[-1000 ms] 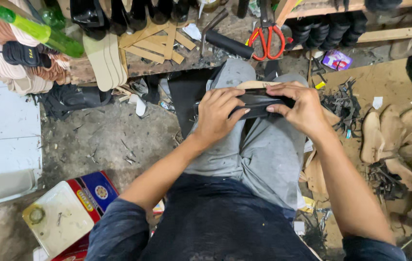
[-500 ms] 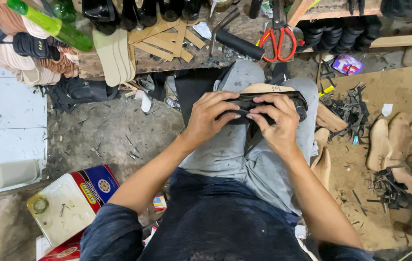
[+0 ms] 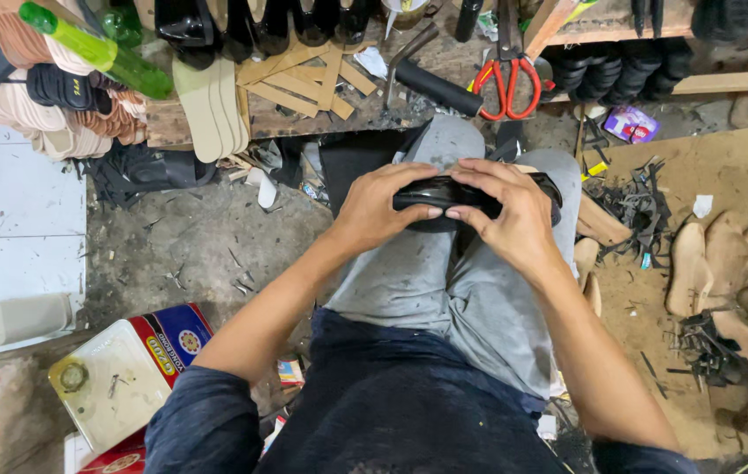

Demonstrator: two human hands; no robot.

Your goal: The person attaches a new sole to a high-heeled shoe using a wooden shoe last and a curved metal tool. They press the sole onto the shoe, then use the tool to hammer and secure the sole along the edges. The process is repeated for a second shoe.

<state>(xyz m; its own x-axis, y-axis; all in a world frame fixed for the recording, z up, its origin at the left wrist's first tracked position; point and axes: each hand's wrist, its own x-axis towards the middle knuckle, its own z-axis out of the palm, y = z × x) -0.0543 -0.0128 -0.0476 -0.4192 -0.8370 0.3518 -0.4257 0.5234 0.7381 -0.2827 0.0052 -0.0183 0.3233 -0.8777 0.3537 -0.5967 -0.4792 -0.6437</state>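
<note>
Over the lap, left hand (image 3: 383, 206) and right hand (image 3: 510, 215) grip a black shoe upper (image 3: 444, 191), fingers (image 3: 471, 211) curled, pinching it.

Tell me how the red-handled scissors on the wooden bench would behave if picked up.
The red-handled scissors look metal-bladed, so probably stiff and fairly heavy for their size. Lying flat on the cluttered bench, they seem unlikely to roll. The looped handles should give a secure grip.

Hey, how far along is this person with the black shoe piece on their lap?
Done: a glossy black shoe piece is already shaped and rests on the knees. In hand: left hand and right hand both grip it, fingers pressing its edge. Left: red-handled scissors and tan insoles lie untouched on the bench; how much remains is unclear.
</note>
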